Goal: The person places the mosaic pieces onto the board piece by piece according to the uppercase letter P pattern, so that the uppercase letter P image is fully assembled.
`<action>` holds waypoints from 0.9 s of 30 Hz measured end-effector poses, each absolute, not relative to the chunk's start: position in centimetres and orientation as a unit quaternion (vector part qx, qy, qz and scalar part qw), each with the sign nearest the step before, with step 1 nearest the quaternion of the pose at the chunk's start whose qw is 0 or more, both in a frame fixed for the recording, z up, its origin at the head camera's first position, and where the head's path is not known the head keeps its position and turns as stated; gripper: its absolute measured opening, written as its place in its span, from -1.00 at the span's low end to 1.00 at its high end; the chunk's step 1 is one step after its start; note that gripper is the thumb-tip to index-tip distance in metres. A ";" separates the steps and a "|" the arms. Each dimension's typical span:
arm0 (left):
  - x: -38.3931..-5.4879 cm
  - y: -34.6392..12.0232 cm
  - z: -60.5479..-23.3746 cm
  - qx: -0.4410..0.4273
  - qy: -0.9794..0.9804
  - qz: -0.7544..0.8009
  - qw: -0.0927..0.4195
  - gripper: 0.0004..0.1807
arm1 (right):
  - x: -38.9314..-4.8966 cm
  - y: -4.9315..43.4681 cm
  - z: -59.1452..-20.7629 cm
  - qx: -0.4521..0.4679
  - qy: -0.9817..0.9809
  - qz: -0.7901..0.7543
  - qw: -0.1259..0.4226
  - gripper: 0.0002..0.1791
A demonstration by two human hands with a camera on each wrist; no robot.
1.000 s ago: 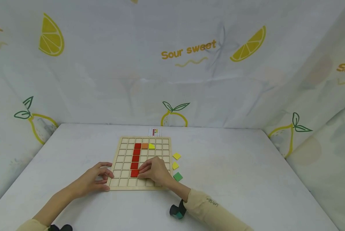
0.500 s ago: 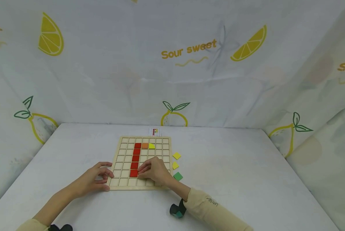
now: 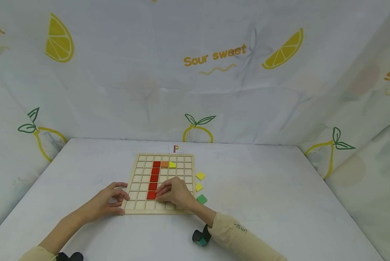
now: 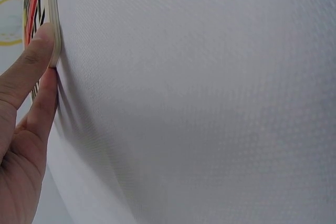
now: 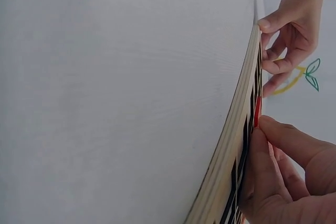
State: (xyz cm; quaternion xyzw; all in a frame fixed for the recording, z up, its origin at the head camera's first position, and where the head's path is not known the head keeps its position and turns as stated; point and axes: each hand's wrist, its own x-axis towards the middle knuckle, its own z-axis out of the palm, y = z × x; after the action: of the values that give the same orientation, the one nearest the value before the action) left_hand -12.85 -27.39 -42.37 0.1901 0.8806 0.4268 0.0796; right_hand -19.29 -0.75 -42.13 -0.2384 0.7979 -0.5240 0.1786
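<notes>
A wooden grid board (image 3: 159,212) lies on the table, with a column of several red square tiles in it. My right hand (image 3: 175,192) is over the board's front part. Its thumb and fingertips pinch the right edge of the lowest red tile (image 3: 151,195), which sits at its cell; the red edge (image 5: 258,111) shows at the fingertips in the right wrist view. My left hand (image 3: 108,201) rests against the board's left edge, thumb at the front-left corner, fingers loosely bent. An orange tile (image 3: 164,164) and a yellow tile (image 3: 172,165) with a cut corner continue the top of the column rightward.
Right of the board lie a yellow square tile (image 3: 200,175), a yellow tile with a rounded edge (image 3: 199,187) and a green tile (image 3: 201,199). A small printed pattern card (image 3: 176,148) lies behind the board. A patterned cloth hangs behind the table.
The lowest red tile has shifted slightly left into line with the column, the right fingertips following it. My left hand stays at the board's edge. The head view has shifted a little.
</notes>
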 end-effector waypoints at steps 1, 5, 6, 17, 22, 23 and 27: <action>-12.9 -27.4 -42.4 0.190 0.881 0.427 0.079 -0.67 | -19.3 -0.7 -42.1 -0.236 0.800 -0.522 0.178 -0.86; -12.8 -27.3 -42.3 0.188 0.881 0.427 0.082 -0.67 | -19.5 -0.1 -42.0 -0.221 0.805 -0.518 0.185 -0.83; -12.8 -27.3 -42.3 0.189 0.881 0.427 0.082 -0.67 | -19.6 0.2 -41.9 -0.216 0.804 -0.522 0.188 -0.82; -13.0 -27.4 -42.4 0.188 0.883 0.423 0.082 -0.64 | -20.6 6.9 -40.5 -0.151 0.761 -0.580 0.248 -0.67; -13.0 -27.5 -42.6 0.188 0.883 0.422 0.081 -0.64 | -21.2 10.7 -40.1 -0.156 0.786 -0.557 0.218 -0.64; -13.0 -27.5 -42.6 0.190 0.883 0.421 0.080 -0.64 | -21.3 11.4 -40.1 -0.158 0.790 -0.553 0.211 -0.63; -13.0 -27.5 -42.6 0.193 0.885 0.417 0.078 -0.65 | -21.5 13.6 -40.6 -0.158 0.794 -0.549 0.208 -0.61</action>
State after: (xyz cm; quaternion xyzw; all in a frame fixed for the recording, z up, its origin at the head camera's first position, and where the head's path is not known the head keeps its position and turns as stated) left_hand -13.00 -27.49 -42.59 0.1930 0.8846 0.4173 0.0780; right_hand -21.47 13.55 -40.64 -0.1577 0.7941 -0.5489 0.2079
